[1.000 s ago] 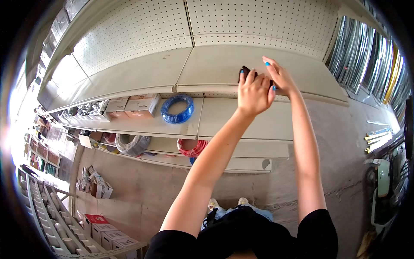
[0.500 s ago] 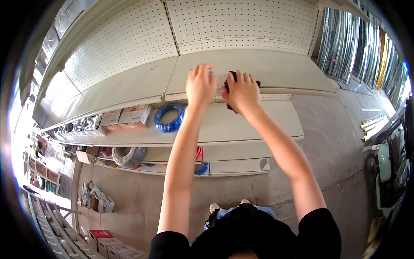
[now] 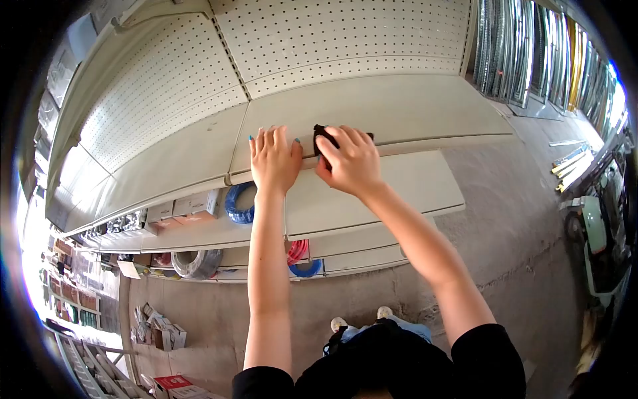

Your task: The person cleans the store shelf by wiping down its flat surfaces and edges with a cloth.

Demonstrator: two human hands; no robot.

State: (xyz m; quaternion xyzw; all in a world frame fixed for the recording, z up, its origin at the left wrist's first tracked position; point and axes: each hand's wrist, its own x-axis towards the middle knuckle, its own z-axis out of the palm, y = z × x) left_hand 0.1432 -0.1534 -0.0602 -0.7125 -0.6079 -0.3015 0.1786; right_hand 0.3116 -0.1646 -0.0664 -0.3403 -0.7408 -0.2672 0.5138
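Observation:
My right hand (image 3: 351, 161) grips a dark cloth (image 3: 319, 141), pressed against the front edge of the upper shelf (image 3: 399, 110). Much of the cloth is hidden under the palm and fingers. To its left, my left hand (image 3: 274, 163) lies over the same shelf edge, fingers stretched out and thumb apart, with nothing in it. Behind both hands rises a perforated back panel (image 3: 332, 40). Below my left hand, partly covered by the forearm, a coil of blue hose (image 3: 237, 205) rests on the shelf underneath.
Cardboard boxes (image 3: 194, 207) stand left of the blue coil. Lower down are a grey coil (image 3: 199, 265) and a red coil (image 3: 298, 251). Metal strips (image 3: 518, 60) stand upright at the far right. Torn cartons (image 3: 159, 329) lie on the floor, left, near a ladder-like frame (image 3: 83, 362).
Both hands have shifted left and lower in the view, the right with the cloth. My left hand, raised and blurred before, now lies at the shelf edge. The view itself has shifted slightly.

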